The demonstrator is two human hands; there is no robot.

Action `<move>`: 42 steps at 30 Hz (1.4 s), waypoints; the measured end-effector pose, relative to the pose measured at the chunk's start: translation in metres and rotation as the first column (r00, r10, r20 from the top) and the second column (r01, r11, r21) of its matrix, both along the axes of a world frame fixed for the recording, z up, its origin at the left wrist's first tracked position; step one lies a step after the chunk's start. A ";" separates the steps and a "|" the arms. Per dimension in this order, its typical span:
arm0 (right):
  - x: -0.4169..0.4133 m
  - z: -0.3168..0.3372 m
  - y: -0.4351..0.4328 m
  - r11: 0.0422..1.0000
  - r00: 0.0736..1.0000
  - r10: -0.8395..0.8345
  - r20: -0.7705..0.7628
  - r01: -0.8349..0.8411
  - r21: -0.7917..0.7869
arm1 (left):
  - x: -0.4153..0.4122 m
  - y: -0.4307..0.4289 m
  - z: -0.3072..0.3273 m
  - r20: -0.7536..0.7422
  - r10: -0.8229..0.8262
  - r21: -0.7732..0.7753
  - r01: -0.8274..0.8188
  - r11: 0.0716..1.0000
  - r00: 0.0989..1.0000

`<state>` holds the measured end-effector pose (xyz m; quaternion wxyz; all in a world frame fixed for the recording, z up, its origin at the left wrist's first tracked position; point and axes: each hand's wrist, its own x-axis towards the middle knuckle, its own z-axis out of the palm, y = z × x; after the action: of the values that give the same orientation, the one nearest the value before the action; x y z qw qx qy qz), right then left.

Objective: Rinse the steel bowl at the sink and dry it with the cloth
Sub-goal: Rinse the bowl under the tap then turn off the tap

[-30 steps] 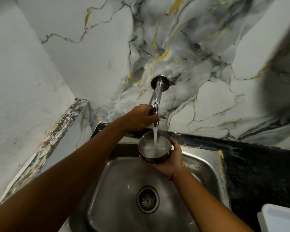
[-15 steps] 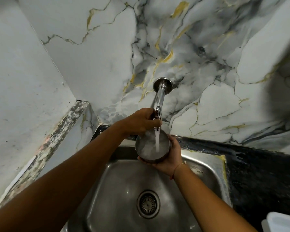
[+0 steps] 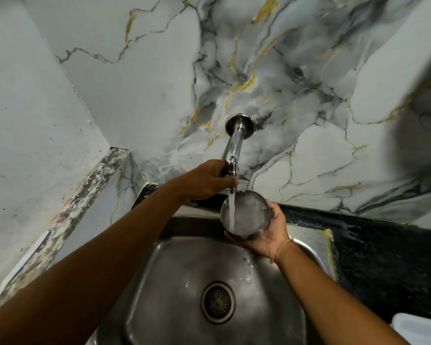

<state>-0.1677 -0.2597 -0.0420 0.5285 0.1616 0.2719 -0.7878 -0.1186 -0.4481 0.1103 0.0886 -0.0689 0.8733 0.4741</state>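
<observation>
a stainless steel sink [image 3: 164, 282] sits below both hands, its round drain strainer [image 3: 217, 303] between the two forearms. a dark speckled counter [image 3: 373, 255], wet near the sink rim, runs to the right of the right hand, with a white object [image 3: 418, 328] at its near corner, cut off by the frame.

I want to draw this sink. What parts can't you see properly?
- Tap handle: head view, covered by the left hand.
- Steel bowl underside: hidden by the right hand.
- White thing, bottom right: cut off by the edge.
- Drying cloth: nowhere in view.
</observation>
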 end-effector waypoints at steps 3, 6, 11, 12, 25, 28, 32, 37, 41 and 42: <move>0.002 0.011 -0.015 0.993 0.998 0.059 -0.022 -0.061 -0.101 | -0.001 -0.001 0.001 0.021 -0.017 0.008 0.017 1.000 1.000; 0.008 0.015 -0.020 0.987 0.994 0.107 -0.028 -0.110 -0.117 | -0.002 -0.003 0.004 0.049 -0.039 0.044 0.037 0.998 0.998; 0.011 0.011 -0.004 0.981 0.976 0.189 -0.109 -0.183 0.065 | 0.003 -0.007 0.001 0.027 -0.019 0.224 0.012 0.975 0.999; 0.010 0.011 0.000 0.974 0.969 0.206 -0.134 -0.190 0.120 | 0.006 -0.006 -0.001 0.001 0.018 0.257 -0.017 0.966 1.000; 0.064 0.016 0.024 0.750 0.195 0.636 -0.747 0.070 0.657 | 0.012 0.023 -0.024 -0.457 0.295 -0.140 -0.396 0.908 0.839; 0.087 0.009 0.032 0.570 -0.237 0.821 -0.519 0.289 0.769 | 0.006 0.024 -0.026 -0.474 0.264 -0.227 -0.406 0.885 0.840; 0.116 0.001 0.035 0.469 -0.477 0.846 -0.239 0.451 0.759 | 0.005 0.026 -0.027 -0.485 0.127 -0.443 -0.369 0.817 0.865; 0.133 -0.012 0.036 0.428 -0.522 0.842 -0.137 0.491 0.758 | 0.005 0.030 -0.030 -0.496 -0.129 -0.686 -0.296 0.665 0.859; 0.140 -0.019 0.037 0.400 -0.494 0.859 -0.131 0.490 0.774 | 0.004 0.029 -0.031 -0.453 -0.139 -0.728 -0.275 0.628 0.881; 0.141 -0.019 0.038 0.391 -0.468 0.873 -0.141 0.497 0.774 | 0.004 0.029 -0.030 -0.432 -0.134 -0.737 -0.264 0.622 0.892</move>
<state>-0.0266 -0.2216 -0.0609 0.1291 -0.4373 0.8887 -0.0478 -0.1149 -0.4192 0.0807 -0.1709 -0.0220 0.9836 0.0536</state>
